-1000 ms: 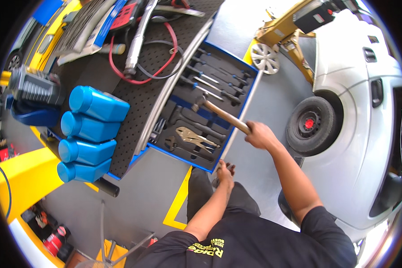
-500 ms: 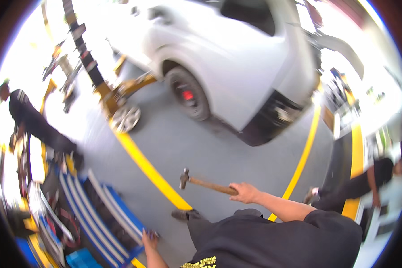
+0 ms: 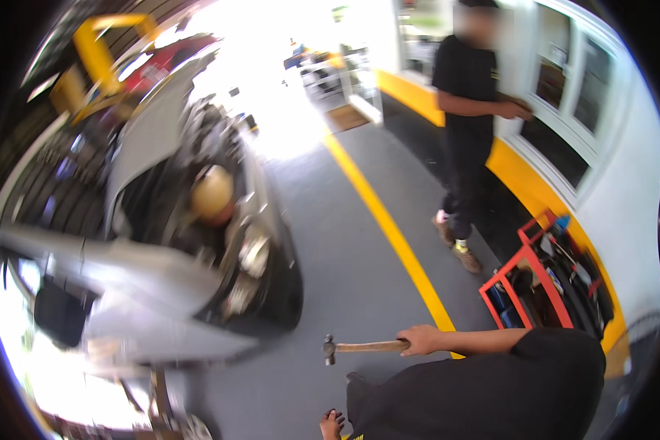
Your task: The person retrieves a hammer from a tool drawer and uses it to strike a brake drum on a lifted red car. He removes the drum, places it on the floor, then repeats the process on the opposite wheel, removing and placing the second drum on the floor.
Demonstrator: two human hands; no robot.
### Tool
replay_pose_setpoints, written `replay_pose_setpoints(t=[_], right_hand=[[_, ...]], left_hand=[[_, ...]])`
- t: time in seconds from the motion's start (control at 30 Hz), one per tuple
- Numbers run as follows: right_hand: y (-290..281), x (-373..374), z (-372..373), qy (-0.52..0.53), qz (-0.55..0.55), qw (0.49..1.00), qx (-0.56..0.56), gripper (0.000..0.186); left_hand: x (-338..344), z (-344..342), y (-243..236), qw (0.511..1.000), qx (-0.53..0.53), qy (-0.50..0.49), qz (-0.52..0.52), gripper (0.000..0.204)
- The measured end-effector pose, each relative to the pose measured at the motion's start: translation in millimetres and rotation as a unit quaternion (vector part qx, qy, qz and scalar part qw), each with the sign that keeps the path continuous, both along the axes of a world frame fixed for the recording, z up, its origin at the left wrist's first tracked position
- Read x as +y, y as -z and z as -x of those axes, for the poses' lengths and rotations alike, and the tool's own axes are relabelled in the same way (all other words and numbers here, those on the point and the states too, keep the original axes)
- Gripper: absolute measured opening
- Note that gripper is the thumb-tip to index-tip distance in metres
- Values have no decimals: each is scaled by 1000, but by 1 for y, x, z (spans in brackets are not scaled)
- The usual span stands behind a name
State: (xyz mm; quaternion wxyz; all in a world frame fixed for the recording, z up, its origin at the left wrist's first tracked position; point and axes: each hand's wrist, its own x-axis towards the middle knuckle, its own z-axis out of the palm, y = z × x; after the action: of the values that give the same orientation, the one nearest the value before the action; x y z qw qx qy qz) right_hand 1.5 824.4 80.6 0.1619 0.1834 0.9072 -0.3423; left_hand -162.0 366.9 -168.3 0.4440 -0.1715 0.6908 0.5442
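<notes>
My right hand (image 3: pixel 422 340) is wrapped round the end of the wooden handle of a ball-peen hammer (image 3: pixel 370 347). The hammer is held level over the grey floor, its dark metal head pointing left. Low in the picture, my left hand (image 3: pixel 331 424) hangs beside my body with its fingers curled; a small dark thing seems to be in it, too blurred to name.
To the left stands a silver car (image 3: pixel 161 275) with its hood (image 3: pixel 154 125) raised; a person (image 3: pixel 213 194) bends into its engine bay. A yellow line (image 3: pixel 381 216) crosses the floor. At right, another person (image 3: pixel 468 110) stands by the windows, near a red tool cart (image 3: pixel 524 286).
My view has swung right, from the white car to the silver car with its raised hood. The hammer stays in my right hand. My left hand has left the blue-and-grey rack.
</notes>
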Motion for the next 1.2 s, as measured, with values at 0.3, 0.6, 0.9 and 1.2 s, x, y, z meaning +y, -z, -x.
replay_pose_setpoints(t=[0.3,0.6,0.9,1.2], right_hand=[[11,205,143,260,95,947,162,51],[-19,466,239,392,-10,862,321,40],[13,790,439,422,107,888,147,40],[216,1121,578,424,115,883,-165,35]], left_hand=[[309,277,-73,927,142,318,-141,40],[808,428,-240,921,35,293,-255,64],[1039,559,-172,910,128,394,-34,49],[908,669,-48,927,-281,-10,250,29]])
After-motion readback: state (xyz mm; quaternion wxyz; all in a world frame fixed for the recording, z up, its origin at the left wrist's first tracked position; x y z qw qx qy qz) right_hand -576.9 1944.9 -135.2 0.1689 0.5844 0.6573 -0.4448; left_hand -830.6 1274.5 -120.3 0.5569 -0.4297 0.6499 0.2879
